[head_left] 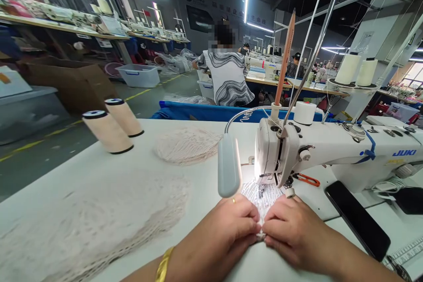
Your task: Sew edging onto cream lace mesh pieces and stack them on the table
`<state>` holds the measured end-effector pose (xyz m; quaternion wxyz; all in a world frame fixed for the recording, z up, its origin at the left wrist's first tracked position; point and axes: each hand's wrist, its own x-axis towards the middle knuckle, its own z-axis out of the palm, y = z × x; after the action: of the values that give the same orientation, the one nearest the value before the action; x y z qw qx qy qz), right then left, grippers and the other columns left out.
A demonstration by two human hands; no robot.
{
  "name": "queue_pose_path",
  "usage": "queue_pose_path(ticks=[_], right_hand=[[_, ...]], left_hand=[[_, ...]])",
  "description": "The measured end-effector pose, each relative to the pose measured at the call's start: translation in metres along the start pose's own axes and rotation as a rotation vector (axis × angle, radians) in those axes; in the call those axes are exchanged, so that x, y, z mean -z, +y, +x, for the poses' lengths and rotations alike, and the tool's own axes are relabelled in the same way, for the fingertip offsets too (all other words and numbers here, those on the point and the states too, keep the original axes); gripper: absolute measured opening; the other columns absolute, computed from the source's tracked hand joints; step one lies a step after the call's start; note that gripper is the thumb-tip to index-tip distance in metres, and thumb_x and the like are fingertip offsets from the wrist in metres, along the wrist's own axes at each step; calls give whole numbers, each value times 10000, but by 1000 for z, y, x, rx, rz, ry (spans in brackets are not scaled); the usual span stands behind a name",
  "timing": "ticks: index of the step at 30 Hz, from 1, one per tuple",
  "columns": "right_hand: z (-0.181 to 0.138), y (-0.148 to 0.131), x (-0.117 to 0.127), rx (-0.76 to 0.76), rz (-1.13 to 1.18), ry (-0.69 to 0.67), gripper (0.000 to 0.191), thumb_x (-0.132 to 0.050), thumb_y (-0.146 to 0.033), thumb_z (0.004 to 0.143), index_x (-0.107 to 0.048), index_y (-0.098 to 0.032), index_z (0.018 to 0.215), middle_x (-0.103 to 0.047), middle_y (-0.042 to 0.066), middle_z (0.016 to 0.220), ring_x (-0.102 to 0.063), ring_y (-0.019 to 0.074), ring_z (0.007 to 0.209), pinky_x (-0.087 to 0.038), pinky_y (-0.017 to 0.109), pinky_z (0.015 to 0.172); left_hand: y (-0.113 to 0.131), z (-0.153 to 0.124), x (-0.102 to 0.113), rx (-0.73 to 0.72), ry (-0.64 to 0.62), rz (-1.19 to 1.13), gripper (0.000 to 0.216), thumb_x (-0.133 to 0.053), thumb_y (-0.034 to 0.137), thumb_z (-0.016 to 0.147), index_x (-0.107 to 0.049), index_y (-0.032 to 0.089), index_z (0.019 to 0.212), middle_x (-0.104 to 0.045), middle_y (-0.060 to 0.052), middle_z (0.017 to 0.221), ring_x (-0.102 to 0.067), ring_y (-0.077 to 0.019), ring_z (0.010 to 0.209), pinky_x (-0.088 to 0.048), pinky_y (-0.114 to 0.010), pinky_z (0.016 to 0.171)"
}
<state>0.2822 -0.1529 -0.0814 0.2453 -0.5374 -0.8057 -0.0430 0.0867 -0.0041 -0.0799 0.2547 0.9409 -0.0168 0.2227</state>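
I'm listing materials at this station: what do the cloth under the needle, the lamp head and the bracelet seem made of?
Cloth: lace, probably, with a textured, openwork surface; fibre unclear.
Lamp head: likely smooth grey plastic, judging by its even sheen; painted metal possible.
Bracelet: apparently polished metal, from its gold shine; solid or plated, unclear.

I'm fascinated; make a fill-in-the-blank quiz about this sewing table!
Blue letters on the nearest sewing machine spell ____.
The left hand and right hand hold lacy fabric; a gold bracelet circles the ____ arm.
The black phone lies to the ____ of both hands.
Peach spools on the table number ____.
Missing words: JUKI; left; right; two.
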Motion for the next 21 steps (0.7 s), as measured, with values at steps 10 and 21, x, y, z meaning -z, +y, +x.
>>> queue_pose_path(ticks=[10,21], right_hand=[[-3,3,-3,-71,-46,-70,85,-660,-270,1080,-652,-224,1009,-738,28,1051,-654,231,942,-448,391,866],[-1,11,-11,-76,-146,35,67,-653,-179,1056,-652,-203,993,-748,54,1009,-645,264,921,-476,394,844]], left_hand=[[-2,0,-3,-24,54,170,317,-537,158,1094,-784,228,907,-787,-28,949,-711,-213,830,-491,-351,739],[-10,5,-3,-83,82,239,307,-502,56,1025,-765,209,978,-802,-52,1041,-746,-249,895,-549,-387,772]])
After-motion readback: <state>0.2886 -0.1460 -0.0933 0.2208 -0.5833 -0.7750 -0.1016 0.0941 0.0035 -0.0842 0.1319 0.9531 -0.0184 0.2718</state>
